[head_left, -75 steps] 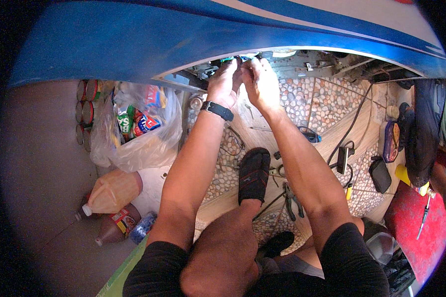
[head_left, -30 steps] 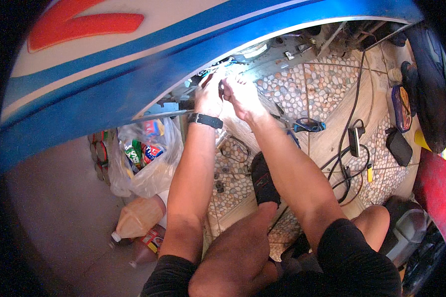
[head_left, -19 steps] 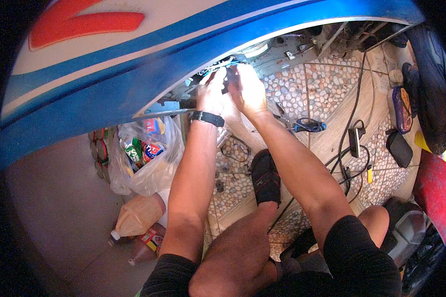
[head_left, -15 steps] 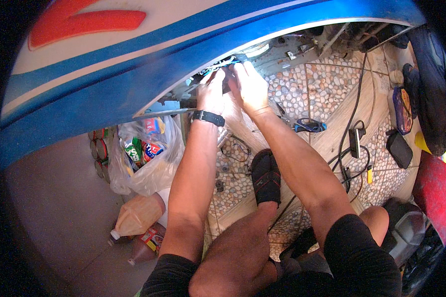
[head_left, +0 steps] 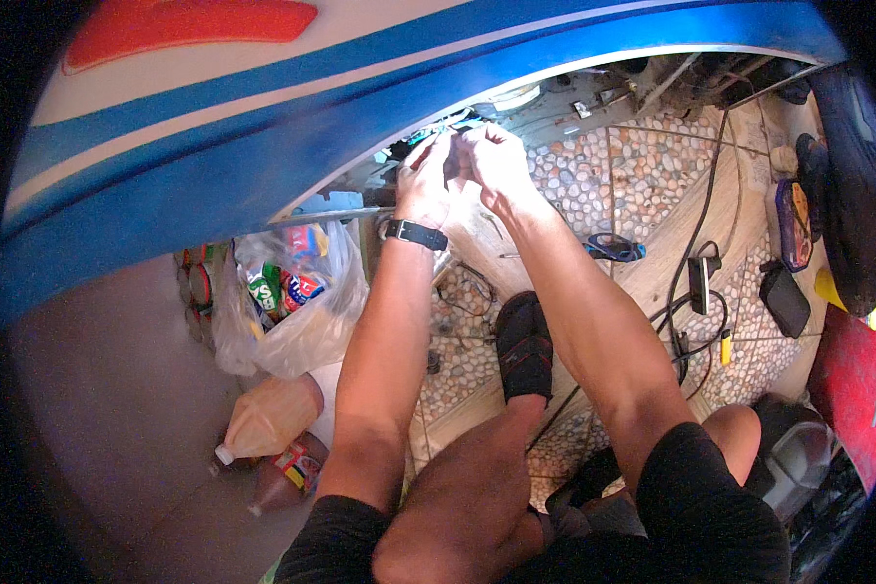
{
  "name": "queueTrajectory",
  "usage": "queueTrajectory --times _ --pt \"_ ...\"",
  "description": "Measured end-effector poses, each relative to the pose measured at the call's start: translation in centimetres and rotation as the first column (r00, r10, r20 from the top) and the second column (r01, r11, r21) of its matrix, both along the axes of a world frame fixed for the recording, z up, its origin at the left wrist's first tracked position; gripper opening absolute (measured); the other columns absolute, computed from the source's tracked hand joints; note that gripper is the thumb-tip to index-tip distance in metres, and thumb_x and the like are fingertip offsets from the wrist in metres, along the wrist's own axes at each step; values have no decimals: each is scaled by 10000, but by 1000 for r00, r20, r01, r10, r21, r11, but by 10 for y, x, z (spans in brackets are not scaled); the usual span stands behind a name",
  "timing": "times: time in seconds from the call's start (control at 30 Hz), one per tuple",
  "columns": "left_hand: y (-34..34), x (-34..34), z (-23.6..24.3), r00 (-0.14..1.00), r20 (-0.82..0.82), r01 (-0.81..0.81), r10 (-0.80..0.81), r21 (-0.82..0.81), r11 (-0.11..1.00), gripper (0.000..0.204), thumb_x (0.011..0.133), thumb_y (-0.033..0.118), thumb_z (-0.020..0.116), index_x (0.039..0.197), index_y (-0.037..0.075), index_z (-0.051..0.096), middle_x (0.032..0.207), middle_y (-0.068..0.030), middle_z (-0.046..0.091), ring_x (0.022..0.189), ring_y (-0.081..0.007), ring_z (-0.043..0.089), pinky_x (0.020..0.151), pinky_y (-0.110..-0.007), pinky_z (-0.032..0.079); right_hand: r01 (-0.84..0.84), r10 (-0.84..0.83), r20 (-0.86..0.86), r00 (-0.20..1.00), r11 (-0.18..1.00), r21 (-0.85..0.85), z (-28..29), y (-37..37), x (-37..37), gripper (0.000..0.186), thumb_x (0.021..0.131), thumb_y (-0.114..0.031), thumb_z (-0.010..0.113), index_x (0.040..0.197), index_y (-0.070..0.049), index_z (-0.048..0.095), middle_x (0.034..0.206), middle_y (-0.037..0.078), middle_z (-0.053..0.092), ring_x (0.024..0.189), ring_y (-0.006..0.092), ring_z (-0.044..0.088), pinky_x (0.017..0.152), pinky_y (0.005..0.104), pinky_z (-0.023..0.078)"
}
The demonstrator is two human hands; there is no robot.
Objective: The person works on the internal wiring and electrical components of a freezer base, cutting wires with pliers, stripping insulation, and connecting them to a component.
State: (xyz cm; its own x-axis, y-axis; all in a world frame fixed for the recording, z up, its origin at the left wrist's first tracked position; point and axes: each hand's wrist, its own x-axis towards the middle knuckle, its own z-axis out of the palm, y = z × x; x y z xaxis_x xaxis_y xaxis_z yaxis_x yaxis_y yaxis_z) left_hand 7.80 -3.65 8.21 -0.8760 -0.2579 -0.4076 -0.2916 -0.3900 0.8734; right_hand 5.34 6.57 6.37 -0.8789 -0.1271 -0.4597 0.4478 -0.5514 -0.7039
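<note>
Under the lower edge of a large blue and white panel [head_left: 263, 161], both hands work close together in bright light. My left hand [head_left: 424, 180], with a dark watch on its wrist, has its fingers bent and closed beside a bundle of wires [head_left: 446, 123]. My right hand [head_left: 497, 167] faces it from the right, fingertips pinched together. Glare and the fingers hide what either hand holds. A dark gap or object shows between the two hands. Behind them runs a grey metal frame [head_left: 555, 122] with small brackets.
A clear plastic bag [head_left: 302, 336] of packets lies left, with bottles [head_left: 274, 417] below it. Blue-handled pliers [head_left: 615, 247], a black cable [head_left: 679, 234] and a power strip [head_left: 699, 284] lie on the pebbled floor [head_left: 565, 185]. My shoe [head_left: 524, 346] stands below the hands.
My right hand's fingers have curled into a tighter pinch and its wrist has turned slightly. The left hand stays bent near the wires. The view has shifted a little.
</note>
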Motion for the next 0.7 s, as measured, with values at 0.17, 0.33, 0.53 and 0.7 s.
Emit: queueTrajectory --times 0.17,0.33,0.53,0.7 --pt "-13 4 -3 1000 -4 27 -27 -13 1000 242 969 128 627 1160 -15 669 1019 -75 700 861 -138 659 789 -258 518 -115 125 131 983 990 -83 15 4 -1 70 906 -61 586 943 -14 621 771 84 642 653 181 617 589 314 538" --pt "-10 3 3 998 -52 19 -22 -44 999 230 951 138 659 1127 -8 677 986 -59 697 791 -123 635 688 -268 523 295 203 -613 764 735 611 14 14 25 222 884 -109 667 1062 -25 564 937 110 649 717 180 652 667 335 555" --pt "-8 2 6 999 -18 -40 39 -14 999 175 961 149 646 1070 18 687 902 -11 663 695 -86 553 624 -230 452 492 371 -700 611 514 702 -7 7 22 225 838 -83 710 1048 -52 635 948 117 665 776 267 675 690 359 552" --pt "-11 0 7 1000 8 8 -8 -23 1000 167 956 129 643 1065 11 690 903 -25 667 748 -107 591 663 -260 482 466 403 -658 636 479 744 -7 8 19 206 852 -129 698 1031 -49 636 911 149 659 793 323 659 725 387 542"
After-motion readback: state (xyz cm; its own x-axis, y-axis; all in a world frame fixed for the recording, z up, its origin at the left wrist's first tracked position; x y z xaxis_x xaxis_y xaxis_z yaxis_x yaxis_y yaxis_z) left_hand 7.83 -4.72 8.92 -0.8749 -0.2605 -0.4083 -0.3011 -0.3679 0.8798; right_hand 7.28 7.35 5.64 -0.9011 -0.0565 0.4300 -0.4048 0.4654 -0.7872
